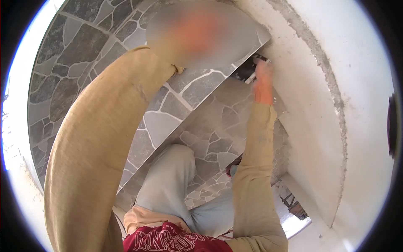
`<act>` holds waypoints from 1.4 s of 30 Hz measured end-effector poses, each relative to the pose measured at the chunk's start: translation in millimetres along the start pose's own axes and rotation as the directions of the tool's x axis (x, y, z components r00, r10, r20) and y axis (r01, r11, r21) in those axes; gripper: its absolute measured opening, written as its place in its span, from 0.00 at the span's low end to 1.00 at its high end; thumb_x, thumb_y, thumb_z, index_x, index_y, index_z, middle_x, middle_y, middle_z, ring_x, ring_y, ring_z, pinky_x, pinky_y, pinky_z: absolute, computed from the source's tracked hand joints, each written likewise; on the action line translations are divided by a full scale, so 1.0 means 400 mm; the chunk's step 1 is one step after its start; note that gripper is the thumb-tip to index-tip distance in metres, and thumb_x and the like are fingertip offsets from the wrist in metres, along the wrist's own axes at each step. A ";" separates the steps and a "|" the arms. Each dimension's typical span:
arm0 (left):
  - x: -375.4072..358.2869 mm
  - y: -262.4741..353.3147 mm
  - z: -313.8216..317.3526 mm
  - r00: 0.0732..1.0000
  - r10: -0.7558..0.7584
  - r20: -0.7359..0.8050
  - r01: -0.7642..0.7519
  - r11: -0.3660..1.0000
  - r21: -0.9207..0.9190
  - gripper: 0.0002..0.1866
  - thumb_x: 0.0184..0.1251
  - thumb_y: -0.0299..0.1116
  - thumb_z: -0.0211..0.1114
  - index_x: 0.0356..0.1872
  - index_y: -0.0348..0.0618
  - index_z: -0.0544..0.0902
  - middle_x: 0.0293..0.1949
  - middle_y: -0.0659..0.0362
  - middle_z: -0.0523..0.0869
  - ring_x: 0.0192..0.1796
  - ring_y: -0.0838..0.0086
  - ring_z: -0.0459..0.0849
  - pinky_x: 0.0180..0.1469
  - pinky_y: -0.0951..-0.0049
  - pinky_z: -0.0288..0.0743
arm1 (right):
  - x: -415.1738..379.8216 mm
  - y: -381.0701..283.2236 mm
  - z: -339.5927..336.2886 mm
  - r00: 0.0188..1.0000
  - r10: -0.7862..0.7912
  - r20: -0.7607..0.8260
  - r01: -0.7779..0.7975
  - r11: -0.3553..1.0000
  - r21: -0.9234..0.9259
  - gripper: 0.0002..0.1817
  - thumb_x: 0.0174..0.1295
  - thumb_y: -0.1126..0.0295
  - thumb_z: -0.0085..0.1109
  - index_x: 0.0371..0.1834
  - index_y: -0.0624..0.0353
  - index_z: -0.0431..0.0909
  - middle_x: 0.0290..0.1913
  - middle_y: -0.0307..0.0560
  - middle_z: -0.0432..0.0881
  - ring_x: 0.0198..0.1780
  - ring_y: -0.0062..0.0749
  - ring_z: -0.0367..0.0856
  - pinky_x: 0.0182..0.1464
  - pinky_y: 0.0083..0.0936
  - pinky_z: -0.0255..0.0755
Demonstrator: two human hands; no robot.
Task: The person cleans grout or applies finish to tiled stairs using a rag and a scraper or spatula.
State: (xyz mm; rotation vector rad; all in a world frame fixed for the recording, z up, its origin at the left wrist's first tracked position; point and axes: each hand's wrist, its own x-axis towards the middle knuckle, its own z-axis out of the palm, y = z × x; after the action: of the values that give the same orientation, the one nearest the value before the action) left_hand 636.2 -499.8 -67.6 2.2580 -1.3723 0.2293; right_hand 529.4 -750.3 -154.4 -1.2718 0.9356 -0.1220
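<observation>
My right hand (263,80) is at the upper right, where the stone-patterned step meets the white wall. Its fingers look closed round something small that I cannot make out, beside a dark patch (244,70) below the step's edge. A pale strip (251,77) shows next to the fingers. My left hand (197,29) reaches over the upper step surface (168,105). A heavy blur covers it, so neither its fingers nor anything in them can be made out.
A white wall (310,105) with a rough grey strip (325,67) curves along the right side. Lower stone-patterned steps (218,145) lie beneath my knees. At the lower right, dark and brown items (294,206) show through a bright gap.
</observation>
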 end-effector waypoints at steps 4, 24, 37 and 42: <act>0.003 0.014 0.009 1.000 -0.006 0.000 0.006 1.000 -0.007 0.20 0.61 0.32 0.58 0.55 0.46 0.81 0.60 0.49 0.78 0.61 0.48 0.76 0.63 0.53 0.71 | -0.033 -0.029 -0.006 0.994 -0.096 -0.048 0.083 0.971 -0.224 0.18 0.58 0.72 0.59 0.49 0.72 0.80 0.41 0.54 0.85 0.38 0.39 0.82 0.42 0.39 0.75; 0.046 0.066 -0.006 0.992 0.007 0.125 -0.015 0.998 0.061 0.21 0.59 0.30 0.55 0.54 0.39 0.82 0.59 0.42 0.78 0.61 0.46 0.76 0.67 0.55 0.68 | -0.082 0.187 0.048 0.521 -0.788 -0.328 0.810 0.578 -0.101 0.15 0.59 0.80 0.63 0.50 0.64 0.85 0.51 0.54 0.87 0.54 0.49 0.84 0.55 0.33 0.76; 0.048 0.049 0.022 0.977 0.033 0.211 -0.060 0.991 0.123 0.24 0.69 0.39 0.49 0.59 0.33 0.77 0.62 0.43 0.75 0.66 0.52 0.72 0.73 0.58 0.58 | 0.005 0.321 0.062 0.685 -0.594 -0.422 0.676 0.734 0.063 0.30 0.46 0.85 0.64 0.59 0.63 0.80 0.61 0.57 0.81 0.62 0.54 0.78 0.65 0.41 0.71; 0.051 0.039 0.025 0.979 0.060 0.197 -0.090 0.985 0.146 0.25 0.69 0.39 0.49 0.60 0.33 0.76 0.61 0.43 0.75 0.66 0.53 0.72 0.72 0.58 0.58 | -0.037 0.300 0.078 0.646 -0.642 -0.414 0.708 0.706 0.010 0.30 0.45 0.85 0.66 0.58 0.64 0.80 0.60 0.58 0.82 0.60 0.57 0.79 0.63 0.41 0.72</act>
State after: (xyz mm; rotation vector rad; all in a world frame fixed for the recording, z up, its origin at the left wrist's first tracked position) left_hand 631.5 -526.8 -63.5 2.4094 -1.5905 0.1498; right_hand 492.0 -677.6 -248.8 -1.4069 0.6948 -1.0719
